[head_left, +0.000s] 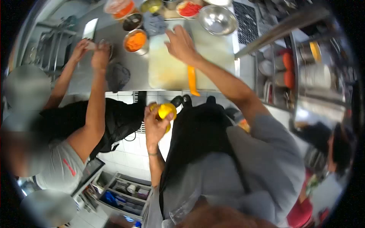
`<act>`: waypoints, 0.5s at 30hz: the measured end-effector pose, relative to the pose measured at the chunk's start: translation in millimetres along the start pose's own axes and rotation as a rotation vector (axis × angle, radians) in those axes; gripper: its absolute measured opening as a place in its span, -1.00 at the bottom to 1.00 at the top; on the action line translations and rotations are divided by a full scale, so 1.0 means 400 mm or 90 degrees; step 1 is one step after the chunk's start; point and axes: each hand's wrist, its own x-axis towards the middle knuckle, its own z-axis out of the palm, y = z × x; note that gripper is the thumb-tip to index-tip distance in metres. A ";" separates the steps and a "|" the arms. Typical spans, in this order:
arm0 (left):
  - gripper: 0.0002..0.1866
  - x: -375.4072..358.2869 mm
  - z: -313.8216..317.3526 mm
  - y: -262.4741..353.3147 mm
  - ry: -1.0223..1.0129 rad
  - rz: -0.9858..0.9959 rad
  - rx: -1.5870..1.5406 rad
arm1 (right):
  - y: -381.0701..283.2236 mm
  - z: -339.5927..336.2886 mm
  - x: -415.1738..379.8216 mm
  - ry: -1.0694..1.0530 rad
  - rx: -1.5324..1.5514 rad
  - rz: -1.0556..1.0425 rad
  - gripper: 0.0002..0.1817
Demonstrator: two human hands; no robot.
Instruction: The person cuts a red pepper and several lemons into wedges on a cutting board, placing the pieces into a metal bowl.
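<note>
My left hand point(154, 127) is closed around round yellow fruits point(166, 111), held low in front of the counter edge beside my apron. More than one of them shows between the fingers; their exact kind cannot be made out. My right hand point(180, 43) reaches over the far part of a pale cutting board point(165, 72), fingers stretched out and apart with nothing in them. Below that wrist a knife with an orange handle point(192, 81) lies on the board, its handle end sticking out past the near edge. The blade is partly hidden under my hand and arm.
Beyond the board stand a steel bowl point(217, 19), a bowl of red strips point(189, 9) and a grey cloth point(155, 23). A container of orange pieces point(135, 41) is left of it. At far left, a co-worker's hands point(89, 51) hold something pale near a blade point(90, 28).
</note>
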 end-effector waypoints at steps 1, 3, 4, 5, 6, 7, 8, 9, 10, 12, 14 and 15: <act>-0.43 0.055 0.002 -0.012 -0.010 0.018 0.006 | -0.023 -0.054 -0.102 -0.021 -0.018 0.043 -0.49; -0.47 0.173 0.003 0.001 -0.052 0.083 0.035 | -0.038 -0.080 -0.287 -0.056 0.008 0.161 -0.48; -0.51 0.234 0.002 0.025 -0.082 0.132 0.056 | -0.030 -0.073 -0.333 -0.021 0.005 0.176 -0.49; -0.54 0.294 0.002 0.049 -0.111 0.182 0.074 | -0.029 -0.066 -0.375 0.008 0.002 0.186 -0.49; -0.49 0.354 0.025 0.059 -0.106 0.219 0.153 | -0.042 -0.071 -0.437 0.021 -0.004 0.196 -0.49; -0.43 0.412 0.045 0.070 -0.098 0.258 0.230 | -0.041 -0.087 -0.466 -0.013 -0.013 0.259 -0.47; -0.39 0.476 0.076 0.066 -0.081 0.314 0.278 | -0.032 -0.121 -0.471 -0.049 -0.019 0.311 -0.45; -0.34 0.539 0.107 0.061 -0.059 0.369 0.326 | -0.038 -0.154 -0.482 -0.088 -0.022 0.362 -0.43; -0.29 0.603 0.138 0.057 -0.031 0.423 0.374 | -0.046 -0.188 -0.513 -0.050 -0.023 0.371 -0.42; -0.26 0.711 0.204 0.064 0.006 0.488 0.473 | -0.091 -0.274 -0.582 -0.058 -0.035 0.451 -0.38; -0.22 0.761 0.227 0.109 0.012 0.498 0.537 | -0.133 -0.337 -0.656 -0.041 -0.055 0.467 -0.38; -0.22 0.782 0.235 0.119 0.016 0.521 0.536 | -0.141 -0.363 -0.690 -0.030 -0.046 0.471 -0.41</act>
